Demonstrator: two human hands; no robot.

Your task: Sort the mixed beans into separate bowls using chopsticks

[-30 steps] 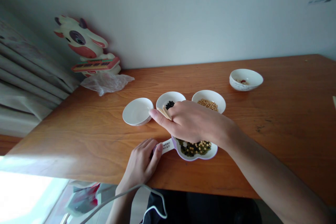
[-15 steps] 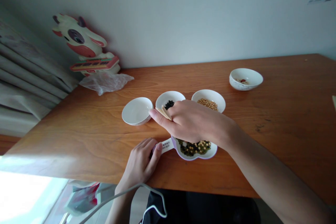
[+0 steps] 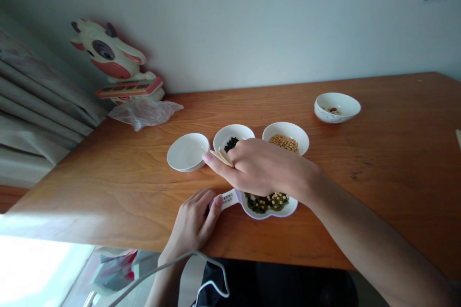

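Note:
My left hand (image 3: 196, 218) is closed around the labelled handle of a white, purple-rimmed dish (image 3: 264, 215) on the table. Mixed green, black and yellow beans (image 3: 264, 203) lie in it. Above the dish's far edge, my right hand (image 3: 255, 165) grips pale wooden chopsticks (image 3: 222, 157); only their upper ends show, and the tips are hidden under the hand. Just beyond it stand a bowl of black beans (image 3: 231, 143) and a bowl of yellow soybeans (image 3: 284, 143), both partly covered by the hand. Beside my right thumb is a bare white bowl (image 3: 187, 152).
A patterned bowl (image 3: 337, 108) with a few reddish bits stands at the back right. A cow-shaped toy keyboard (image 3: 118, 64) and a crumpled plastic bag (image 3: 146, 112) sit at the back left. A white cable (image 3: 212, 261) hangs by the table's front edge.
My right hand has shifted very slightly left and down, the chopsticks tilting a little with it. My left hand and the dish stay in place.

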